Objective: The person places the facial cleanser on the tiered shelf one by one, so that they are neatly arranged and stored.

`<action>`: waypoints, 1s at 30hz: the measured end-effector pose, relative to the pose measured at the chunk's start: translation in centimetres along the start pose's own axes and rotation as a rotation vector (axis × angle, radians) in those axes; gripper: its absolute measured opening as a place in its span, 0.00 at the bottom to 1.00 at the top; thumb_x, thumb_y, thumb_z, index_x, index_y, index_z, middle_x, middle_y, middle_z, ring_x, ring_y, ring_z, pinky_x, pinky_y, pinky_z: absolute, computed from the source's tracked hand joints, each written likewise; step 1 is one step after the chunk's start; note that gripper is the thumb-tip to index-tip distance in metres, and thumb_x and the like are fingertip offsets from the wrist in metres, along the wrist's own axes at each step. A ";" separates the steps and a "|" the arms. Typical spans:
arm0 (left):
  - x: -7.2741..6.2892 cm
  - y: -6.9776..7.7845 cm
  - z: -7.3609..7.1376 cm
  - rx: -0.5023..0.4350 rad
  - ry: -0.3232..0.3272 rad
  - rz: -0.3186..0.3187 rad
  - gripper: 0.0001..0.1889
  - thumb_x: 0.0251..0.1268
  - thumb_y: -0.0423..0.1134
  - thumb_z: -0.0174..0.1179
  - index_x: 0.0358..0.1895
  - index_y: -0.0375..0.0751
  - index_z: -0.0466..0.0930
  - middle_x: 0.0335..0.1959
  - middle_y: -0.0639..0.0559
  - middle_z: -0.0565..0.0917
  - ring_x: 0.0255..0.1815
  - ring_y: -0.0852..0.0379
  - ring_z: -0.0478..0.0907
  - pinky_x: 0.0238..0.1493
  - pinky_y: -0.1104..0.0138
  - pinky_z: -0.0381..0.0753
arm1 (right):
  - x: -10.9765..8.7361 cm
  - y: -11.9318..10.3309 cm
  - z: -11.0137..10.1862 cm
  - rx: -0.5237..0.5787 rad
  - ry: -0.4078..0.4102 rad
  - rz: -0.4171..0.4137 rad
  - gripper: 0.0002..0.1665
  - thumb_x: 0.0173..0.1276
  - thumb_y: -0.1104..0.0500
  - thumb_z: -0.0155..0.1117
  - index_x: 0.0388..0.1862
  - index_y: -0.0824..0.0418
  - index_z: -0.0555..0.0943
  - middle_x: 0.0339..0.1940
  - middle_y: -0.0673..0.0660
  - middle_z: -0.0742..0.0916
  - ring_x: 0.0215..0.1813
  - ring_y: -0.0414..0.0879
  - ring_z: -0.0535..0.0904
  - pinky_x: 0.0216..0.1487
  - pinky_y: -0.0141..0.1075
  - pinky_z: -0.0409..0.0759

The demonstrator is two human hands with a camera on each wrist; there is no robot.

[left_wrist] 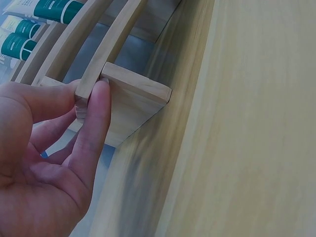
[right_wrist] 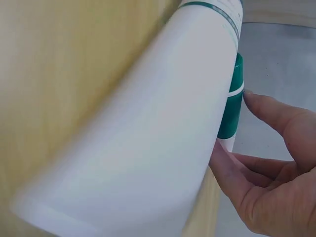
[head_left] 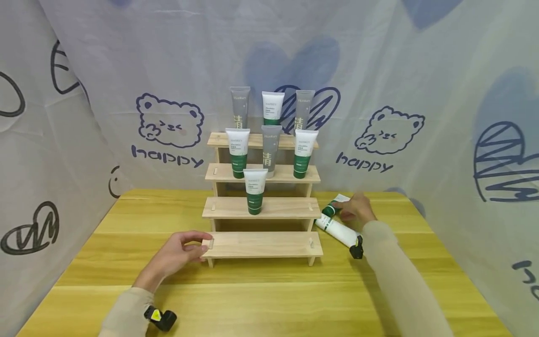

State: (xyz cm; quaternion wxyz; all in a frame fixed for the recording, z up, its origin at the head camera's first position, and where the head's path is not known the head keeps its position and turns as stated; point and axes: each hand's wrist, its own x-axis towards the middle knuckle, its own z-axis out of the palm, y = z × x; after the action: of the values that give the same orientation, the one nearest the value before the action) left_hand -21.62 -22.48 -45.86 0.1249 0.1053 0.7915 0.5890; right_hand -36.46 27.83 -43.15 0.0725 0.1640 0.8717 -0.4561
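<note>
My left hand [head_left: 178, 252] pinches the left end of the lowest board of a wooden tiered stand [head_left: 261, 245], thumb and a finger on either face of the wood [left_wrist: 94, 74]. To the right of the stand, my right hand [head_left: 355, 210] holds a small green-and-white squeeze tube [head_left: 330, 209] between thumb and fingers. In the right wrist view a larger white tube [right_wrist: 148, 118] lies in front and hides part of the held green-and-white tube [right_wrist: 229, 116]. In the head view that white tube [head_left: 337, 229] lies slantwise on the table beside the stand.
Three tubes stand on the top tier, a grey tube [head_left: 240, 107] at its left. Three more are on the second tier, with a grey tube [head_left: 271, 150] in the middle. One green-and-white tube [head_left: 255, 192] stands on the third tier. Patterned cloth [head_left: 168, 47] surrounds the wooden table [head_left: 261, 304].
</note>
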 end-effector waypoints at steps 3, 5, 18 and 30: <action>0.0 0.1 0.0 -0.002 0.002 -0.002 0.22 0.74 0.35 0.62 0.66 0.30 0.75 0.68 0.29 0.75 0.51 0.55 0.87 0.49 0.65 0.90 | 0.3 -0.1 0.1 0.043 -0.007 0.019 0.36 0.64 0.59 0.77 0.63 0.74 0.71 0.45 0.74 0.90 0.38 0.58 0.92 0.42 0.45 0.92; 0.0 0.1 0.0 -0.003 -0.002 0.008 0.22 0.75 0.35 0.61 0.67 0.29 0.75 0.68 0.28 0.74 0.51 0.56 0.87 0.49 0.65 0.90 | 0.5 -0.2 0.2 0.053 -0.013 0.023 0.33 0.63 0.58 0.78 0.59 0.74 0.73 0.42 0.73 0.90 0.35 0.57 0.92 0.40 0.44 0.92; 0.0 -0.1 0.2 -0.010 0.005 -0.005 0.22 0.74 0.35 0.62 0.66 0.30 0.75 0.68 0.29 0.75 0.53 0.52 0.86 0.49 0.65 0.90 | 0.9 -0.9 1.0 0.213 -0.066 0.092 0.26 0.68 0.67 0.70 0.59 0.76 0.71 0.39 0.64 0.83 0.27 0.48 0.87 0.44 0.41 0.92; 0.0 -0.2 0.1 -0.014 -0.002 -0.003 0.22 0.75 0.35 0.62 0.66 0.30 0.75 0.68 0.29 0.74 0.54 0.52 0.86 0.50 0.64 0.90 | 0.8 -0.5 0.0 0.292 -0.037 0.092 0.13 0.69 0.69 0.65 0.50 0.76 0.78 0.30 0.60 0.88 0.25 0.46 0.88 0.41 0.39 0.92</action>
State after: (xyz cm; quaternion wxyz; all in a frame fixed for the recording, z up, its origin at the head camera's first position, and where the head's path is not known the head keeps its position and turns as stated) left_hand -21.60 -22.43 -46.03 0.1274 0.1039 0.7874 0.5941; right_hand -37.42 27.75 -42.95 0.0847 0.2041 0.7862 -0.5770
